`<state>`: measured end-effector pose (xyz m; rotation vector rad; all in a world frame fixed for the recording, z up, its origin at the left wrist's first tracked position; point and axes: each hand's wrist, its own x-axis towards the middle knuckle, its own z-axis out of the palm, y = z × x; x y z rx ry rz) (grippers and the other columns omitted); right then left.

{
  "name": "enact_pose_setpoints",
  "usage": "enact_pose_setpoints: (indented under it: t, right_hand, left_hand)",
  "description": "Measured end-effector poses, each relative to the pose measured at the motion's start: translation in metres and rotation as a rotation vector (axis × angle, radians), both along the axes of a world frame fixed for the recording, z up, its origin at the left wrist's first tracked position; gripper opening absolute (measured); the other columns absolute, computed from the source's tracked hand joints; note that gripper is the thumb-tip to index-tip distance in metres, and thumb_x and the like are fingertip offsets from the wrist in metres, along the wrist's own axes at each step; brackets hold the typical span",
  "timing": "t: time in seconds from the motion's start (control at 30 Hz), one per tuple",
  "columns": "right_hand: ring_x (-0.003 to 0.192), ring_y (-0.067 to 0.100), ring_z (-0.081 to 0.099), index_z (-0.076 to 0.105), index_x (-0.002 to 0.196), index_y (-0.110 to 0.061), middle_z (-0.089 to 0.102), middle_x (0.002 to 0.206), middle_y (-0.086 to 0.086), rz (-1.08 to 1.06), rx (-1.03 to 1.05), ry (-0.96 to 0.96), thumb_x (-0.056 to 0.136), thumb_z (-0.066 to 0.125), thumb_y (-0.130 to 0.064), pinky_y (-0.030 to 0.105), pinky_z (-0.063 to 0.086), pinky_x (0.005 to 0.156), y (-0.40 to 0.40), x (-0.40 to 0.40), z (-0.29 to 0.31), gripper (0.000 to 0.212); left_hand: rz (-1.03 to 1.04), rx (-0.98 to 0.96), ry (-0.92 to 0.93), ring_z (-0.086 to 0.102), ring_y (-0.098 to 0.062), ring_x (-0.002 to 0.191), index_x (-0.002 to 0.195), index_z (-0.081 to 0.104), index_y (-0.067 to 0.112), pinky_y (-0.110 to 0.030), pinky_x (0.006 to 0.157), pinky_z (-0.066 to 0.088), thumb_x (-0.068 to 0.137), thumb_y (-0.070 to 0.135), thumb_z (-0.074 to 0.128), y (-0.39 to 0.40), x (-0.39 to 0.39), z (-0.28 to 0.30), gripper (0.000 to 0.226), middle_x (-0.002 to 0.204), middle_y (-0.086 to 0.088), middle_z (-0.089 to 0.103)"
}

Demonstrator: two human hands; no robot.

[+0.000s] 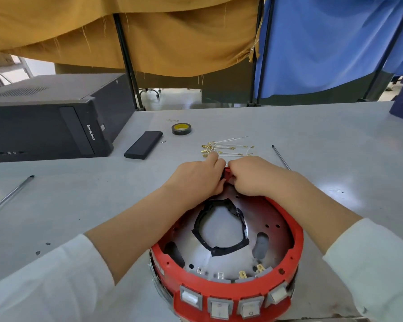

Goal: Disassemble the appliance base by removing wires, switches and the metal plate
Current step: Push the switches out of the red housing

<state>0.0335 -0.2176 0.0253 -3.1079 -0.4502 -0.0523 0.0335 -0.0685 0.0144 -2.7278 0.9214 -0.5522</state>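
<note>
The red appliance base [296,238] lies upside down on the grey table, near me. Inside it sits the metal plate [275,219] with a black-edged opening [219,249]. Several white rocker switches [219,306] line its near wall. My left hand [196,180] and my right hand [254,175] meet at the base's far rim and both grip it with curled fingers. A bundle of white wires [223,148] with brass terminals lies on the table just beyond my hands.
A black computer case [51,119] stands at the left. A black flat box [143,144] and a tape roll [181,129] lie behind the wires. Thin metal rods lie at the left [9,196] and the right [280,156].
</note>
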Motion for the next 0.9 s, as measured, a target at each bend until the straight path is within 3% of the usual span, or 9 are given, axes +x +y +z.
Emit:
enact_pose_setpoints:
  t: [0.27, 0.43, 0.9]
  right_hand:
    - [0.084, 0.031, 0.051, 0.044, 0.109, -0.011, 0.061, 0.103, 0.014, -0.004, 0.046, -0.097, 0.093, 0.045, -0.020, 0.034, 0.026, 0.059, 0.000, -0.008, -0.006, 0.018]
    - [0.074, 0.025, 0.040, 0.042, 0.101, -0.015, 0.060, 0.099, 0.013, -0.020, 0.066, -0.070, 0.093, 0.046, -0.020, 0.034, 0.024, 0.057, 0.001, -0.011, -0.004, 0.010]
    - [0.071, 0.026, 0.039, 0.036, 0.091, -0.020, 0.059, 0.096, 0.011, -0.059, 0.074, -0.055, 0.092, 0.047, -0.017, 0.028, 0.019, 0.046, 0.003, -0.013, -0.003, 0.011]
  left_hand:
    - [0.012, 0.064, -0.052, 0.063, -0.030, 0.085, 0.114, 0.041, 0.013, -0.032, 0.053, 0.033, 0.098, 0.041, 0.027, -0.002, 0.009, -0.006, 0.036, 0.109, -0.006, 0.057]
    - [0.045, 0.037, -0.062, 0.064, -0.031, 0.085, 0.110, 0.044, 0.011, -0.032, 0.054, 0.034, 0.099, 0.041, 0.023, -0.004, 0.009, -0.010, 0.038, 0.105, -0.007, 0.059]
    - [0.039, -0.010, -0.045, 0.064, -0.032, 0.085, 0.106, 0.045, 0.010, -0.032, 0.055, 0.034, 0.098, 0.039, 0.027, -0.005, 0.007, -0.006, 0.034, 0.103, -0.008, 0.062]
